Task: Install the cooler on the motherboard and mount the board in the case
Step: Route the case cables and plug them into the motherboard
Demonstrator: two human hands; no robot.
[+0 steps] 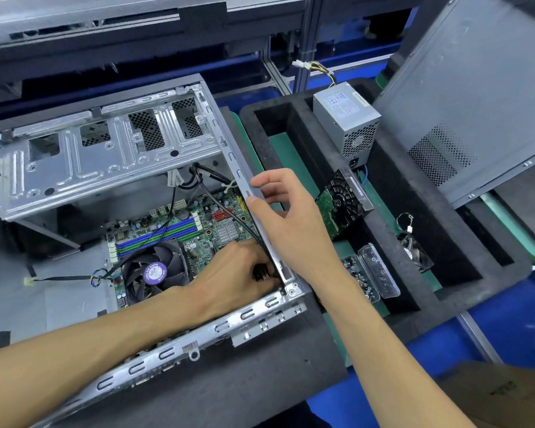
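The open metal case (112,168) lies on its side with the green motherboard (210,217) inside it. The cooler, a black fan (153,273) with a purple hub label, sits on the board's near left part. My left hand (238,273) reaches into the case's near right corner and grips a small dark ribbed object (261,273); what it is cannot be made out. My right hand (284,217) holds the case's right rim (244,168), with thumb and forefinger pinching the rail.
A black foam tray (291,118) to the right holds a grey power supply (346,118), a black drive (343,205), a small fan (414,245) and a clear screw box (377,270). The grey side panel (476,88) leans at far right. A loose cable plug (28,281) lies at left.
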